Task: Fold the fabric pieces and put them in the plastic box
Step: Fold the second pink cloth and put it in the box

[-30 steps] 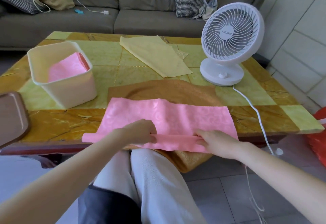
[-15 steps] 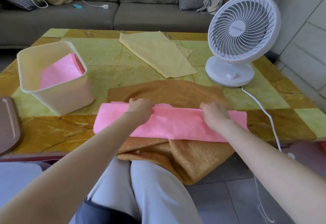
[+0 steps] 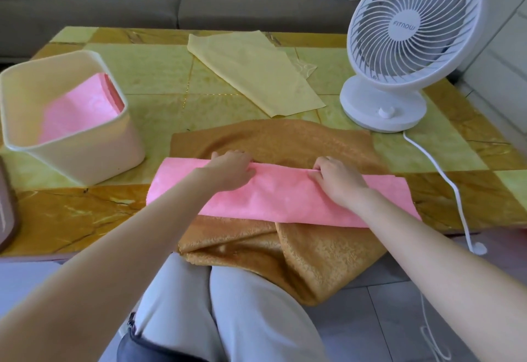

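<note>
Pink fabric [image 3: 285, 197] is laid folded as a strip on brown fabric [image 3: 271, 142] at the near edge of the table [image 3: 71, 213], long axis left to right. Its far edge is pinched by the left hand [image 3: 232, 169] and the right hand [image 3: 339, 182]. The box [image 3: 94, 156] is set leftward, nearest the left hand.

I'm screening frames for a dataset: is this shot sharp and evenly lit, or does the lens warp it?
Head view: soft, even daylight, no hard glare on the table. Head view: wide-angle warp stretches the forearms toward the corners. Head view: pink fabric, left hand and right hand look reasonably sharp.
</note>
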### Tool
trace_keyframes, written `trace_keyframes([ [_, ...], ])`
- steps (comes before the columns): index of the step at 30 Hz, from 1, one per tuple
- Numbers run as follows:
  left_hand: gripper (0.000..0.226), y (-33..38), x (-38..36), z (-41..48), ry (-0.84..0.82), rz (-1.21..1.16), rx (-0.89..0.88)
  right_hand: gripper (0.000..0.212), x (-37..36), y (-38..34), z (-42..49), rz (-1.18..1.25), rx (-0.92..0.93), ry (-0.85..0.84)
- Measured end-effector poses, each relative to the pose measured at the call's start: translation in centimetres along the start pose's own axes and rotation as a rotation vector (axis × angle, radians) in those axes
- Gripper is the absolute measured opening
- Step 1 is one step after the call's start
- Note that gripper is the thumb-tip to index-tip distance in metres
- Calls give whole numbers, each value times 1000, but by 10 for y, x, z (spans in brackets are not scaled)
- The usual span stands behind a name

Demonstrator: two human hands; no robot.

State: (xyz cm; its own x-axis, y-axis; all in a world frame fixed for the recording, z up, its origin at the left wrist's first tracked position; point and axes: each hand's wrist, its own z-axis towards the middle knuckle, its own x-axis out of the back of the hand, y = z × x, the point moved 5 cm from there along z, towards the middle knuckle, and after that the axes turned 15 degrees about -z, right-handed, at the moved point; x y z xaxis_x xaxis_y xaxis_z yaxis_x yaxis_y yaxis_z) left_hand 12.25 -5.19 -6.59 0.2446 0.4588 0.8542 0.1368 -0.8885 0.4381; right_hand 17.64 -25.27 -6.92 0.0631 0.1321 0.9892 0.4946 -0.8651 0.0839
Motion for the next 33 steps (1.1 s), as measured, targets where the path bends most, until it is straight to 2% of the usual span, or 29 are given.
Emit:
trace_keyframes([
  [6, 26, 3, -1, 5, 65, 94, 44, 31, 3, -7, 6, -137, -32, 50],
  [10, 20, 2, -7, 7, 166, 111, 63, 32, 3, -11, 7, -189, -63, 72],
  [14, 32, 3, -11, 3, 267, 83, 73, 22, 6, -22, 4, -217, -134, 90],
  [16, 37, 4, -10, -2, 328, 91, 46, 27, 14, -35, -3, -128, -134, 173],
  [19, 31, 1, -5, -17, 459, 47, -9, 22, 20, -80, -28, 79, 70, 294],
  [22, 24, -12, 2, -42, 561, -88, -17, 28, 12, -121, -49, 138, 239, 233],
  [26, 27, -49, 6, -78, 599, -183, 122, 40, -5, -127, -46, 135, 183, 40],
  [29, 38, -81, 6, -100, 637, -207, 304, 40, -8, -126, -42, 119, 163, 21],
  [33, 50, -107, -1, -109, 602, -450, 464, 43, -7, -124, -38, 120, 144, -9],
])
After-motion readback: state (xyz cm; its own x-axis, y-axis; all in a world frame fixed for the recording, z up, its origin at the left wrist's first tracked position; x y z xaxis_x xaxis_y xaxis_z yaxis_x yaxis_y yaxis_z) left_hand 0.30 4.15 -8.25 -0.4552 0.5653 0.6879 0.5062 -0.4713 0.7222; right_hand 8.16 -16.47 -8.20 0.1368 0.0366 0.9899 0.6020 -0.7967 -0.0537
